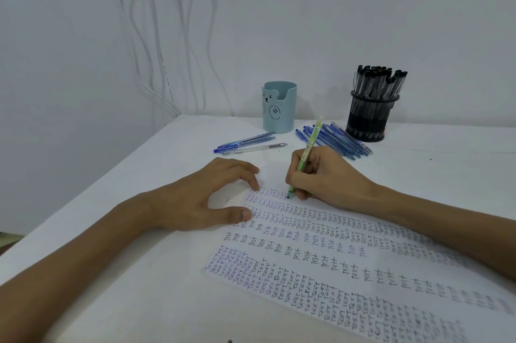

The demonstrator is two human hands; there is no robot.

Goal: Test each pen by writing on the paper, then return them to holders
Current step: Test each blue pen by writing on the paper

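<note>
**Clerk:** Edges, first entry?

**Checker:** Worktop (125, 245), white. Its left edge runs diagonally from the far-left corner to the near left, and its far edge meets the wall (363, 7). Paper (335, 273) lies skewed, covered in rows of "Test", and runs out of view to the right and near side.

**Clerk:** Open room?

**Checker:** A broad strip of worktop shows left of the paper. There is another to the right of the black mesh holder (371, 116).

**Clerk:** Hands?

**Checker:** They are apart. Left hand (201, 197) holds nothing; its fingers are loosely arched, with fingertip and thumb pressing the paper's far-left corner. Right hand (326, 175) grips the green pen (307, 152), which is tilted, with its tip on the paper's far rows.

**Clerk:** Holders?

**Checker:** Teal holder (279, 108) with a bear face stands at far centre. The black mesh holder stands far right, packed with black-capped pens (377, 80).

**Clerk:** Loose stock?

**Checker:** A heap of blue pens (335, 138) lies between the holders, just beyond the right hand. Three pens (251, 144), two blue and one clear, lie near the teal holder.

**Clerk:** Room?

**Checker:** White walls meet in a corner, and white cables (156, 35) hang down at far left.
</note>
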